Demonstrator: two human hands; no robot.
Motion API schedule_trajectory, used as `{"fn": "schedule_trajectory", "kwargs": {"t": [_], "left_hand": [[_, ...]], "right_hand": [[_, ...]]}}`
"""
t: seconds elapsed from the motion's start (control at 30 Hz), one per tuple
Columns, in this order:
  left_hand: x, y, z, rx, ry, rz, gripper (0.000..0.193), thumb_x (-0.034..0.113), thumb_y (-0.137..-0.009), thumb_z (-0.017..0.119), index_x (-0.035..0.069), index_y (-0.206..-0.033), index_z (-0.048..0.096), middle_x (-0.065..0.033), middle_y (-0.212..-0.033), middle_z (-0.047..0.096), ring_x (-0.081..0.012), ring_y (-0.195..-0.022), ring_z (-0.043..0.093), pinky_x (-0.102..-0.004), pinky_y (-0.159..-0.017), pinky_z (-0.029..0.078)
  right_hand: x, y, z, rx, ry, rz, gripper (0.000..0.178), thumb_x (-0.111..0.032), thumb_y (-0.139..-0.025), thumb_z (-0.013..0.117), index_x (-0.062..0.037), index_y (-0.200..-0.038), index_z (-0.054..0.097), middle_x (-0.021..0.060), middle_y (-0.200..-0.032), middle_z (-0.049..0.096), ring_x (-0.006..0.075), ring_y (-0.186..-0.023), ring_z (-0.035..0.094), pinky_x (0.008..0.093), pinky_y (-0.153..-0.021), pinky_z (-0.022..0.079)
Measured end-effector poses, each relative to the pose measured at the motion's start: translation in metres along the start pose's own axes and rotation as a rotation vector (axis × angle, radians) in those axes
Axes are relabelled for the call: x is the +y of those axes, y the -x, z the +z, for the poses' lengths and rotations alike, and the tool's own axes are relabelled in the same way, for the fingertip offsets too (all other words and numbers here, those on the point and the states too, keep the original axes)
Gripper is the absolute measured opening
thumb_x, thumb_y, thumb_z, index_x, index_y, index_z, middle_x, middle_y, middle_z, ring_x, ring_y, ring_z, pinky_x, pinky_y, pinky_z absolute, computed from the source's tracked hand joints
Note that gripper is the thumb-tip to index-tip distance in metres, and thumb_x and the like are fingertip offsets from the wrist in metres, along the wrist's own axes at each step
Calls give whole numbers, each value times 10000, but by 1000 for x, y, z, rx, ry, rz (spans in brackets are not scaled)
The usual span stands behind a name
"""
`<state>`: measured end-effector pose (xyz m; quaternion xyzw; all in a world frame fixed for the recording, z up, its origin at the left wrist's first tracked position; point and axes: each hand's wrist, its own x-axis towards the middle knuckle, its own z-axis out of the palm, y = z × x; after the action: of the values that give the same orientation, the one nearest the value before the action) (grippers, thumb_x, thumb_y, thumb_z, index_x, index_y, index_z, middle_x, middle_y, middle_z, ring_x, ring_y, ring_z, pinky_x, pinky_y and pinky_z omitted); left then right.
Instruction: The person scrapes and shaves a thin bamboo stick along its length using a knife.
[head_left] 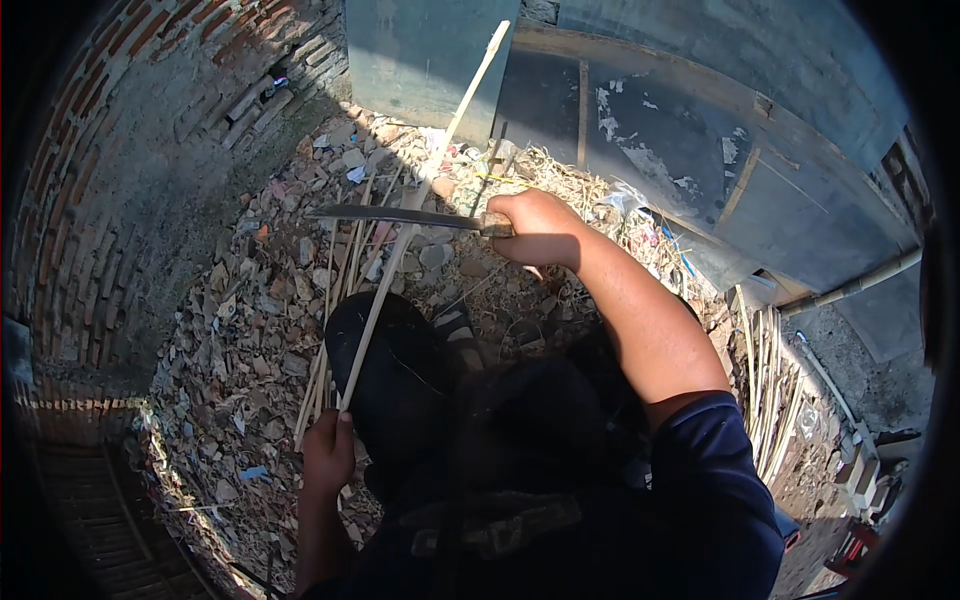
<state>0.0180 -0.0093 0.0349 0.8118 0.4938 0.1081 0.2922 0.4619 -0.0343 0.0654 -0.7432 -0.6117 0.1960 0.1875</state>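
A long pale strip of bamboo point(465, 100) slants up and away from me, past my left knee. My left hand point(330, 452) is closed round its near end. In my right hand point(537, 230) is a machete point(375, 213), the fingers wrapped round its short wooden handle. The dark blade points left and lies across the strip about midway along. From this angle I cannot tell how deep the edge sits in the bamboo. More pale strips point(352, 250) lie on the ground to the left of my knee, running beneath the held one.
Broken brick, stones and scraps point(250, 330) cover the ground. A worn brick wall point(130, 200) rises at the left. Grey-blue panels point(640, 130) stand at the back and right. A bundle of strips point(770, 390) lies at the right, near a red object point(852, 548).
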Motion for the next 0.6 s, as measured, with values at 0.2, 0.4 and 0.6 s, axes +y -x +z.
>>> {"fn": "schedule_trajectory", "kwargs": {"t": [0.2, 0.4, 0.6], "left_hand": [[12, -15, 20, 130, -299, 25, 364, 300, -1046, 509, -4, -851, 558, -264, -685, 608, -496, -669, 624, -561, -587, 451], [13, -24, 12, 41, -244, -22, 340, 295, -1053, 477, -4, -916, 565, -269, -713, 613, -500, -722, 637, -556, -606, 453], [21, -22, 9, 27, -188, -28, 298, 289, -1049, 491, 6, -991, 562, -263, -736, 635, -489, -740, 647, -550, -640, 468]], "right_hand": [[-15, -2, 21, -61, 206, -164, 320, -257, -778, 690, -107, -1061, 685, 158, -907, 731, 357, -901, 715, 455, -797, 585], [-15, -16, 36, -120, 204, -81, 354, -272, -793, 712, -107, -1104, 680, 156, -953, 736, 343, -932, 716, 444, -826, 583], [-32, -18, 35, -189, 215, -56, 377, -262, -805, 687, -96, -1143, 687, 180, -992, 735, 364, -969, 707, 441, -873, 573]]}}
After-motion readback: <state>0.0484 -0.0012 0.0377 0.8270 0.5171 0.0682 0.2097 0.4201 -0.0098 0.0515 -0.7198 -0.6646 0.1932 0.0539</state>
